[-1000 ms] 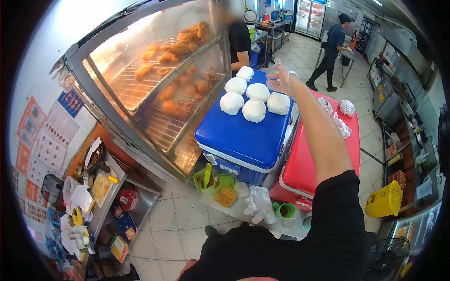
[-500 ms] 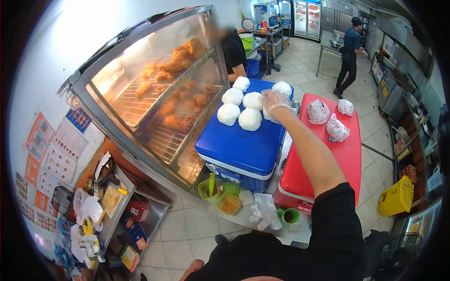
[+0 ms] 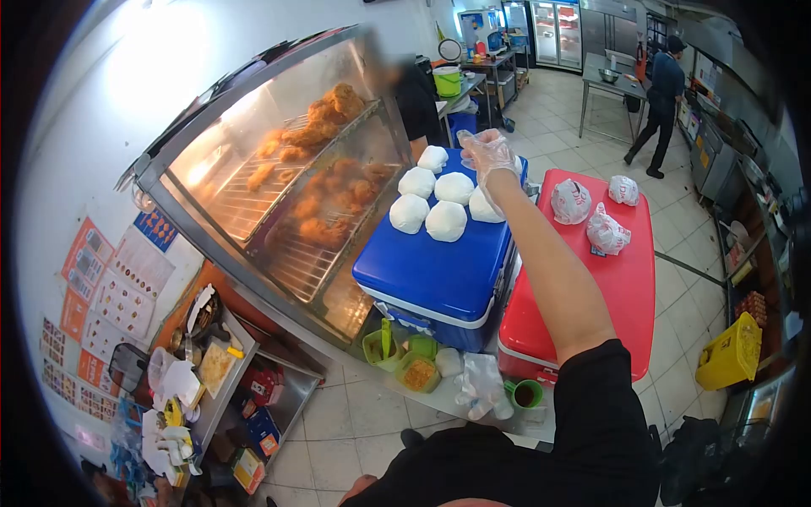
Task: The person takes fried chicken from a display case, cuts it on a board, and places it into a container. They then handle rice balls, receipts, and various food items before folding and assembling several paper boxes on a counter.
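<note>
My right hand [image 3: 490,154], in a clear plastic glove, is raised over the far right part of a blue cooler box [image 3: 427,266]. Its fingers are partly stretched out, and I see nothing held in them. Several round white-wrapped bundles [image 3: 445,220] sit in rows on the cooler's lid. A bundle at the far right is mostly hidden behind the glove. On the red cooler box [image 3: 583,313] alongside rest three bundles in printed plastic bags [image 3: 572,201]. My left hand [image 3: 361,486] shows only in part, low by my body, with its fingers hidden.
A heated glass cabinet [image 3: 279,194] with fried chicken stands left. Green containers [image 3: 418,372], plastic bags [image 3: 483,384] and a green mug [image 3: 525,393] sit on the near ledge. One person [image 3: 663,101] walks at the back right; another [image 3: 416,101] is behind the cabinet.
My right hand has lifted off the bundles and moved slightly up and away, over the cooler's far side. The co-worker at the back has moved right. The view has shifted a little.
</note>
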Motion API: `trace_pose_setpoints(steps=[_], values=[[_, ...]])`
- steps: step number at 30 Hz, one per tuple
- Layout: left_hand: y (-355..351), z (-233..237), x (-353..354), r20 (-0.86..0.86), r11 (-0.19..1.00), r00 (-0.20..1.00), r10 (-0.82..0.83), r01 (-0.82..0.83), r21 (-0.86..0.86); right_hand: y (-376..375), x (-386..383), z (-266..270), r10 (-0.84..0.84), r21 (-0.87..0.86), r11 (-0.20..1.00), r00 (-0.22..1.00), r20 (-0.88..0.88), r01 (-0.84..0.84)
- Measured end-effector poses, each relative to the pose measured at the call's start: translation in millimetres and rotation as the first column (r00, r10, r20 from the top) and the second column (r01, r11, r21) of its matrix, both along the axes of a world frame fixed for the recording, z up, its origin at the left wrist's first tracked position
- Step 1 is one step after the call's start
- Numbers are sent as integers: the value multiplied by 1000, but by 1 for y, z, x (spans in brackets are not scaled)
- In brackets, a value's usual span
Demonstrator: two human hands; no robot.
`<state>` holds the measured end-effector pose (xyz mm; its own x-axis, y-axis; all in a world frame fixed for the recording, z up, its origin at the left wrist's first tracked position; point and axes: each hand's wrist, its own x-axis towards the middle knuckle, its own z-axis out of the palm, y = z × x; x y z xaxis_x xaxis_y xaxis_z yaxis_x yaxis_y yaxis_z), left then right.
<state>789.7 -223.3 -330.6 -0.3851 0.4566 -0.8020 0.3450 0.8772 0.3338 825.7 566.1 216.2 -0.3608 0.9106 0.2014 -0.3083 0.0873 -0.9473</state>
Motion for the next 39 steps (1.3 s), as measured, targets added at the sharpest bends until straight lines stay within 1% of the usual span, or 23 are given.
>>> trace_pose_setpoints(steps=[1,3,4,6,7,9,10,12,13,15,16,17,19,20,21,23,27,29,30,32,34,36,39], values=[[0,5,1,-3,1000,1000,2,-2,0,-2,-3,1,2,1,1000,1000,-5,-2],[1,16,5,-8,1000,1000,6,-6,2,-5,-11,2,-76,-19,997,947,-313,74],[-1,17,7,-11,1000,1000,4,-4,3,2,-11,-2,-77,-20,997,946,-315,74],[-5,19,9,-20,1000,1000,-15,15,6,17,-15,-10,-48,87,994,979,-196,66],[-8,19,10,-18,999,999,-30,31,9,20,-15,-11,-49,82,994,979,-198,67],[-17,17,7,-22,996,996,-84,84,22,25,-15,-12,-119,140,980,983,-137,138],[-23,14,7,-34,989,990,-140,141,34,22,-9,-9,-122,132,981,984,-133,140],[-28,16,7,-72,956,957,-282,287,66,13,8,14,39,-31,999,999,19,-39],[-31,17,7,-105,919,921,-375,384,87,11,9,14,37,-42,998,999,24,-36],[-26,28,9,-10,1000,1000,-9,9,-7,11,6,10,-61,38,997,994,-95,65],[-19,43,12,-1,981,982,187,-187,-47,19,-1,5,-92,18,995,989,-119,95],[4,71,20,0,981,982,187,-187,-58,15,2,11,-94,7,995,989,-114,95],[34,111,30,-81,965,966,245,-251,-75,12,12,21,-58,-39,997,997,53,60],[32,109,28,-81,965,967,242,-248,-82,21,9,11,-107,126,987,993,43,101],[33,105,24,-107,974,969,221,-224,-19,28,4,2,-109,121,987,993,43,103],[34,103,15,-136,979,969,205,-200,45,25,-1,2,-164,82,981,975,-152,177],[39,96,-1,-187,975,957,220,-219,22,25,8,12,-107,20,994,991,-77,108],[43,102,0,-188,976,958,218,-217,23,12,21,23,-14,-35,999,999,-43,12],[44,105,2,-164,965,951,262,-264,7,12,21,19,-18,-38,999,999,-37,16],[51,99,-2,-135,956,947,290,-294,-4,15,23,18,-59,-101,994,982,-180,41],[47,93,1,-109,954,948,299,-300,7,15,28,18,-59,-151,988,980,-191,30],[53,105,5,-94,956,952,291,-293,-3,14,35,24,-82,-180,983,975,-205,45],[81,151,22,-85,954,951,297,-299,-16,30,35,20,-120,-192,978,973,-197,81]])
